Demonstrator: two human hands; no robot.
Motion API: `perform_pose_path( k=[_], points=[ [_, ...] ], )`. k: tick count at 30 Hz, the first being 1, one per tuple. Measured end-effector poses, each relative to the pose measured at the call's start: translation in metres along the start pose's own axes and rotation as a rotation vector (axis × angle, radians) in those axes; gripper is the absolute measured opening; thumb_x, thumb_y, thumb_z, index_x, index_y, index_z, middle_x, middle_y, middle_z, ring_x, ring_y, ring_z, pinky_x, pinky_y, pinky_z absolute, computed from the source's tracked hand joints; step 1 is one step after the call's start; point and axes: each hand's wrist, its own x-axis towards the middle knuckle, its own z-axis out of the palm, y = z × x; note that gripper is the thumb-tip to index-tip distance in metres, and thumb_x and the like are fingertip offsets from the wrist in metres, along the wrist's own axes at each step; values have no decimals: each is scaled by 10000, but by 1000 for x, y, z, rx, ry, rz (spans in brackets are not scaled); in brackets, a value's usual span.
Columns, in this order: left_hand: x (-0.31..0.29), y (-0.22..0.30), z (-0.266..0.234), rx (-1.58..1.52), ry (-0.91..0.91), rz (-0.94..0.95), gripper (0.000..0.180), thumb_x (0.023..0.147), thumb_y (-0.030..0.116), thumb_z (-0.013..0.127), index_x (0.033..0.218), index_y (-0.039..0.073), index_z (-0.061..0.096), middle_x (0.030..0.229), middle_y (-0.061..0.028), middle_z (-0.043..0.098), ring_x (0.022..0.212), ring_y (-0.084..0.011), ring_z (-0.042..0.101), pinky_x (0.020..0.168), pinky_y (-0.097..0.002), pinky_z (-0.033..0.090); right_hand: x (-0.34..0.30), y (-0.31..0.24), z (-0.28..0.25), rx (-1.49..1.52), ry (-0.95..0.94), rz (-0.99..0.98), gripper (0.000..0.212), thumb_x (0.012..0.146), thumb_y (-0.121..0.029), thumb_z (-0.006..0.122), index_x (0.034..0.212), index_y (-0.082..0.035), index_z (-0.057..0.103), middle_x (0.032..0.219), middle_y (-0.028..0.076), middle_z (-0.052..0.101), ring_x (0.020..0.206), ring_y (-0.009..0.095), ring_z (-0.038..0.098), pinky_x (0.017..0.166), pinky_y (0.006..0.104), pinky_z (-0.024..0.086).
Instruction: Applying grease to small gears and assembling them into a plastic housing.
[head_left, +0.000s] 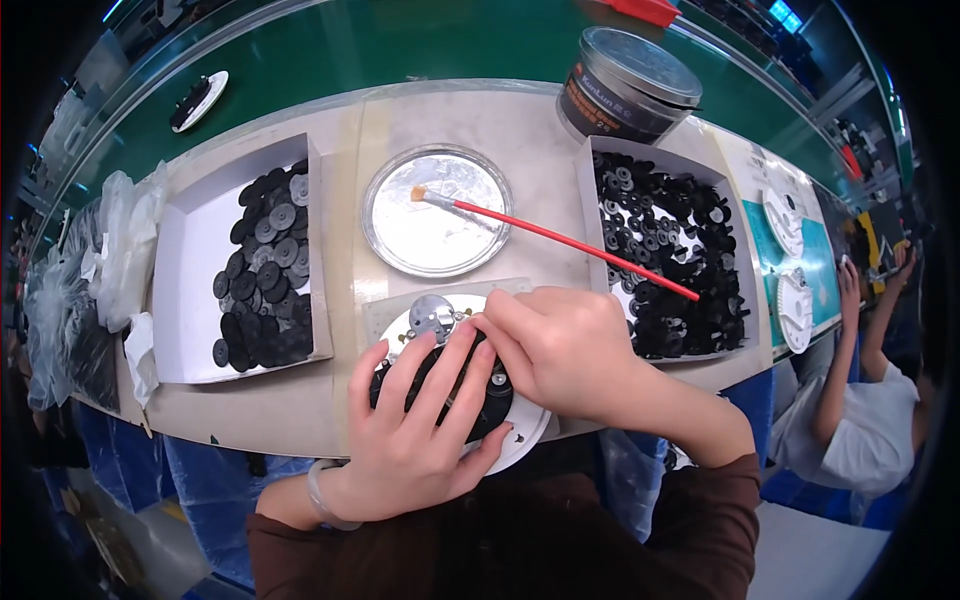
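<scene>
My left hand [415, 425] lies open, fingers splayed over the black-and-white round assembly [495, 408] at the near edge of the table [545, 180]; my right hand [575, 345] curls at its far side, whether pinching anything I cannot tell; beyond, a metal tin [650, 65] wears a dark label [608, 105] with pale lettering.

White lettering [612, 90] is curving across the dark label [618, 110] of the round metal tin [634, 82] at the far edge of the table [540, 130], and orange characters [602, 112] are running beneath it, the smallest of them blurring beyond reading
</scene>
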Motion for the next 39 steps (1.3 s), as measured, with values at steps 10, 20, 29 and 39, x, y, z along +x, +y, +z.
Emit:
perform_pose_path(
  k=[10,20,29,39],
  points=[
    [0,-2,3,-57,-29,11,523,627,308,633,1072,41,571,1155,-109,525,925,-241,450,848,-400,296,-4,9,-33,-86,-36,119,197,773,-138,592,632,-38,497,483,57,479,406,213,481,380,299,357],
    [3,-1,1,-70,-13,21,492,650,302,632,1052,24,566,1166,-127,508,927,-241,462,856,-430,293,-52,145,-102,-435,227,689,150,781,-93,554,913,-53,614,667,80,585,599,169,546,583,277,434],
    [-15,-42,-13,-1748,40,-166,842,588,704,595,998,-26,503,970,-105,489,910,-198,456,846,-314,346,-38,179,-82,-312,-56,727,202,753,-194,624,804,0,602,655,102,603,596,170,569,574,295,448],
    [-8,-47,-25,-2342,10,14,713,717,755,252,694,73,458,596,3,416,589,-121,350,562,-252,292,-38,176,-84,-403,-201,692,201,654,-130,670,810,-27,594,639,102,585,603,244,577,582,355,449]
  ],
)
